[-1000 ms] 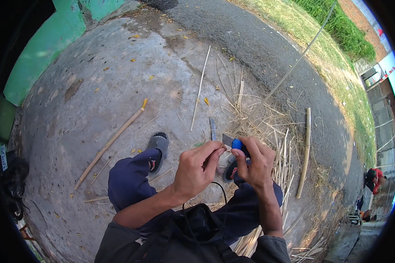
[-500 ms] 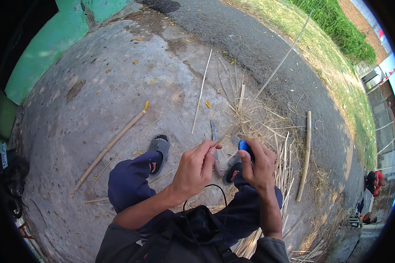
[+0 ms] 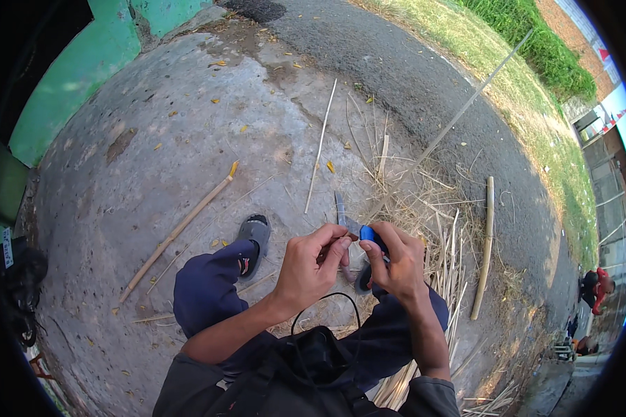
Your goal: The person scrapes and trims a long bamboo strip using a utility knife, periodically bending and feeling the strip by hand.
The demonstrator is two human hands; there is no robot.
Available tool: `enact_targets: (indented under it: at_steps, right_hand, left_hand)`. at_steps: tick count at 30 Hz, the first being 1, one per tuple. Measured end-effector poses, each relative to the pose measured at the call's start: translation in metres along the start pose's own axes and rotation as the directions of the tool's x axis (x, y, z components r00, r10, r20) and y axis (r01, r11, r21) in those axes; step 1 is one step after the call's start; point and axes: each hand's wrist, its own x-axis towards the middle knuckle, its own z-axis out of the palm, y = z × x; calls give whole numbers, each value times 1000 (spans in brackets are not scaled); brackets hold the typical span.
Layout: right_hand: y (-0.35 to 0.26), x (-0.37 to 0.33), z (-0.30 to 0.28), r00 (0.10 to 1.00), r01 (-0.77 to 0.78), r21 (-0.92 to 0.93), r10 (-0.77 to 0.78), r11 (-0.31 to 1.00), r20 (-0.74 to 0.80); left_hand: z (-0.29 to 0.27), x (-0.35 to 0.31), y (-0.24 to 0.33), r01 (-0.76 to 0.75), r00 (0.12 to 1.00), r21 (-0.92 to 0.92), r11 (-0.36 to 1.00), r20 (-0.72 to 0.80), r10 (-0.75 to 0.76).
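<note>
My right hand [image 3: 398,267] is closed around a knife with a blue handle [image 3: 366,234]; its grey blade [image 3: 340,207] points away from me. My left hand [image 3: 309,267] pinches the near end of a long thin bamboo strip [image 3: 452,121] right against the blade. The strip runs up and to the right, out over the road. Both hands meet above my knees, over my dark blue trousers [image 3: 205,292].
A bamboo pole [image 3: 181,229] lies at the left and a thicker bamboo piece [image 3: 483,243] at the right. Thin strips and shavings [image 3: 442,236] pile up ahead of my feet. A grey sandal [image 3: 254,233], a green wall [image 3: 83,62], a road [image 3: 424,83] and a black bag [image 3: 313,354] are in view.
Both hands stay together at the knife and strip, with only small finger shifts. The strip's far end has swung a little.
</note>
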Motion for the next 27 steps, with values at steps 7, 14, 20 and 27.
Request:
enact_targets:
  at_steps: [7,14,20,27]
  right_hand:
    - [-3,1,1,995,43,-17,-45,999,-93]
    - [-4,4,3,987,75,-75,-85,994,-134]
    - [-6,8,5,981,94,-115,-111,989,-160]
    - [-9,13,7,975,101,-142,-127,985,-184]
  left_hand:
    - [-3,-4,12,91,994,-157,983,72,-81]
    - [-4,-4,16,62,997,-156,986,44,-55]
    - [-9,-3,23,41,999,-97,994,21,-39]
    - [-15,-3,23,16,1000,-113,993,21,-14]
